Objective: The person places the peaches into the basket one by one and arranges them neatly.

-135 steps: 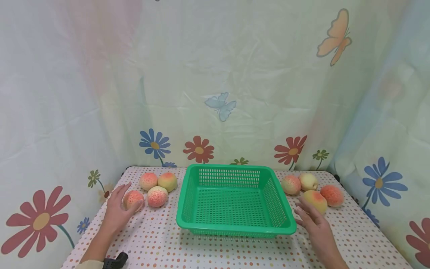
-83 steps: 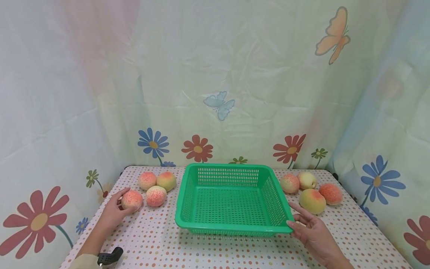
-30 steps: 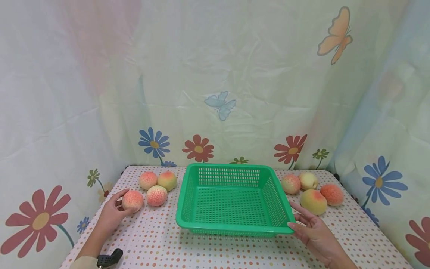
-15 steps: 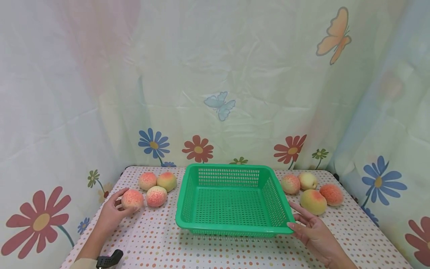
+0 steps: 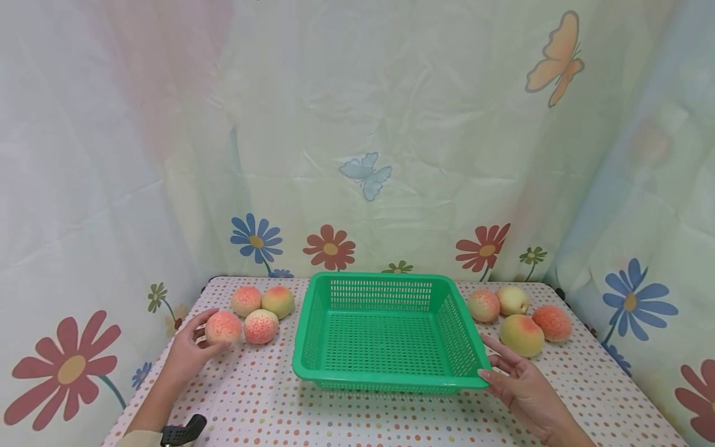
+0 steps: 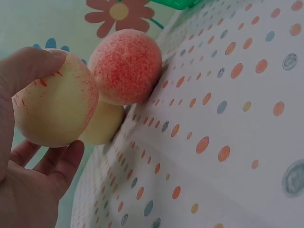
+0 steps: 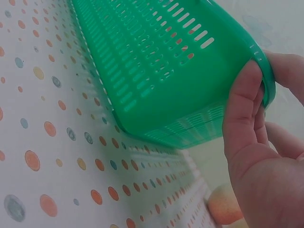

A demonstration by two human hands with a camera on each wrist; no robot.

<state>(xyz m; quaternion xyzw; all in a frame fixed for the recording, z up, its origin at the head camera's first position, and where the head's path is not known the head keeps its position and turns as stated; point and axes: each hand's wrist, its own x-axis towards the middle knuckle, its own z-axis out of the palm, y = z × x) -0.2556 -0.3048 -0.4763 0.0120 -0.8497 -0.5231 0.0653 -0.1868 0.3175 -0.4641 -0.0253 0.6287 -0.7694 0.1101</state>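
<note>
My left hand (image 5: 188, 355) grips a pinkish-red peach (image 5: 223, 327), the nearest of the left-hand group. In the left wrist view the thumb lies over the peach's pale side (image 6: 59, 107) and the fingertips (image 6: 72, 156) support it from the other side. A green plastic basket (image 5: 391, 380) stands in the middle of the table with nothing in it. At its front right corner my right hand (image 5: 527, 394) pinches the rim. The right wrist view has the thumb (image 7: 244, 102) on the outer face of the basket (image 7: 156, 90), with fingers on the rim's other side.
Left of the basket lie a speckled peach (image 5: 260, 326), a pink peach (image 5: 246, 301) and a yellow-red one (image 5: 278, 302). On the right are a yellow-red peach (image 5: 522, 336), a red one (image 5: 552, 323), a speckled one (image 5: 483, 307) and a pale yellow fruit (image 5: 512, 300). Flowered curtains (image 5: 391, 124) enclose the dotted table.
Since the first frame, my left hand has closed round the peach and my right hand has taken hold of the basket rim. Over the last half second the peach has shifted slightly up and right.
</note>
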